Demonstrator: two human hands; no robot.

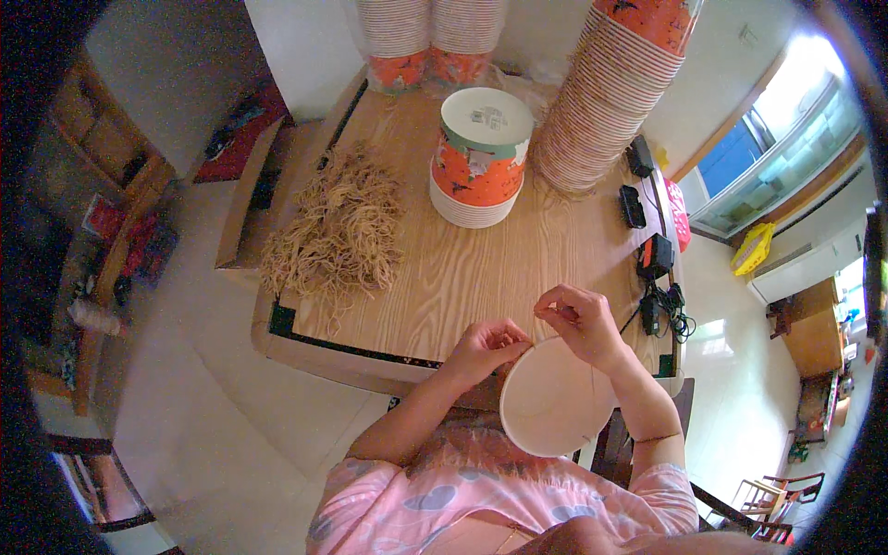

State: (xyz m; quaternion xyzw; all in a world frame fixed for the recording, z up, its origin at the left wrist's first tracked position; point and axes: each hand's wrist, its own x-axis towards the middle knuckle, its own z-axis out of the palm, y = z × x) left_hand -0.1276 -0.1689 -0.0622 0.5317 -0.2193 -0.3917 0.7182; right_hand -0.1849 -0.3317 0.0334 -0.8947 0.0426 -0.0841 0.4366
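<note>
We note one paper bucket (557,398) at the near edge of the surface (444,296), over the lap, its pale round face turned up toward us; we cannot tell whether this is the base or the inside.

Left hand (492,350): narrow, thumb and forefinger tips at the bucket's far rim. Right hand (583,319): fingers curled into a narrow pinch just above that rim, wrist beside the bucket. Whether either pinch encloses a strand, we cannot tell; anything there is too fine to make out.

To the left lies a loose heap of tan cord (338,231); beyond the hands stands an upturned bucket stack (481,176), and right of it a tall bucket stack (610,102). Black power adapters (655,254) lie at the right edge.

Risks, in our judgement: the bucket appears steadied mainly at the rim and against the body, so a sharp tug could tip it lapward. Hard pinching might crease the rim. Strands pulled carelessly from the heap could knot. The tall stack seems to lean, though lens bend may exaggerate this; a bump could topple it.
</note>
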